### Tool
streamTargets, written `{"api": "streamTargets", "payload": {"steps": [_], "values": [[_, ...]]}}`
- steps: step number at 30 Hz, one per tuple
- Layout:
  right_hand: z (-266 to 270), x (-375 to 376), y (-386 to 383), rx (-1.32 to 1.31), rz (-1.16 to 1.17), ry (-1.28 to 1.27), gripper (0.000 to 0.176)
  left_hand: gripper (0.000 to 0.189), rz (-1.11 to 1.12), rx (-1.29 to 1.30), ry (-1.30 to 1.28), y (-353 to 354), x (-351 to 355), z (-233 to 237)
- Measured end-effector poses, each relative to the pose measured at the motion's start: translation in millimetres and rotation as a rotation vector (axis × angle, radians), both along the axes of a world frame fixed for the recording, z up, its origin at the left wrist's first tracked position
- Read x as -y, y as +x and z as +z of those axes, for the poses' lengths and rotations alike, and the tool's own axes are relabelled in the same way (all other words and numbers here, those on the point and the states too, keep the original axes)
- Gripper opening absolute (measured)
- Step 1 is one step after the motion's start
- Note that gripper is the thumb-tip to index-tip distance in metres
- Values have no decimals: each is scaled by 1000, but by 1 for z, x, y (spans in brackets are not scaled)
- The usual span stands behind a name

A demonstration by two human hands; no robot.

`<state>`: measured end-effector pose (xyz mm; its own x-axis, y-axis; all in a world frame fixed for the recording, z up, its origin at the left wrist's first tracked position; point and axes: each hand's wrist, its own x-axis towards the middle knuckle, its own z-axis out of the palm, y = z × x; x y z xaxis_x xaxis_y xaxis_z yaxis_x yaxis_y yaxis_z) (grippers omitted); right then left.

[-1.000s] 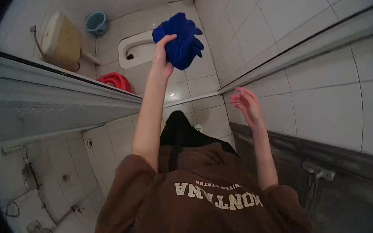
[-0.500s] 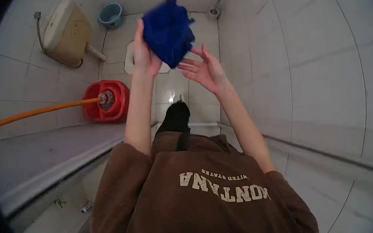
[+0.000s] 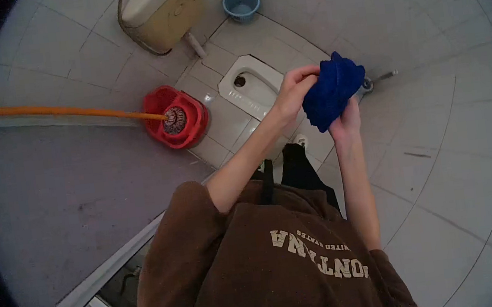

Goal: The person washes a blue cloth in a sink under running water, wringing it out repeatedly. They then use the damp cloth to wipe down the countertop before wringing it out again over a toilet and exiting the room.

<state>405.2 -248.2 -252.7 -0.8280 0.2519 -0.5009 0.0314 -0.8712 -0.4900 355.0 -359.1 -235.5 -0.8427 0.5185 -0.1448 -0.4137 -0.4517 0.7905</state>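
Note:
A bunched dark blue cloth (image 3: 331,92) is held up in front of me, over the right part of the floor. My left hand (image 3: 295,92) is closed on its left edge, thumb and fingers pinching the fabric. From below, my right hand (image 3: 346,119) holds the cloth's lower right side, and the fabric hides most of its fingers. Beyond my left hand lies a white squat toilet (image 3: 232,88) set in the tiled floor.
On the left stands a red mop bucket (image 3: 162,136) with a mop head (image 3: 175,120) in it and an orange handle (image 3: 71,110) slanting left. A cistern (image 3: 167,17) hangs on the wall. A blue basket (image 3: 241,3) sits in the far corner; a toilet brush (image 3: 386,75) stands at right.
The view has turned, and the cloth now appears lower and further right. My right hand, spread beside the cloth before, now holds it from below. My left hand has shifted to its left edge.

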Motion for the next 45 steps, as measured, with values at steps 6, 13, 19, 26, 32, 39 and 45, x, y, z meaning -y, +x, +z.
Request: {"api": "streamTargets", "payload": {"steps": [6, 13, 19, 26, 32, 39, 45], "values": [[-10, -39, -82, -40, 281, 66, 36, 22, 253, -436, -293, -42, -27, 11], [-15, -64, -156, -125, 470, 58, 30, 35, 431, -649, -604, -67, -16, 29], [26, -40, -208, -47, 317, 92, 23, 32, 540, -542, -560, -76, 19, 28], [101, 8, -244, -569, 461, 563, 23, 26, 585, -688, -1055, -95, 57, 10], [112, 59, -262, -675, 548, 689, 22, 45, 691, -455, -506, -137, 57, 30], [98, 59, -280, -654, 446, 771, 21, 43, 584, -685, -890, -164, 59, 57], [99, 52, -295, -621, 392, 842, 19, 43, 693, -541, -255, -174, 50, 59]]}}
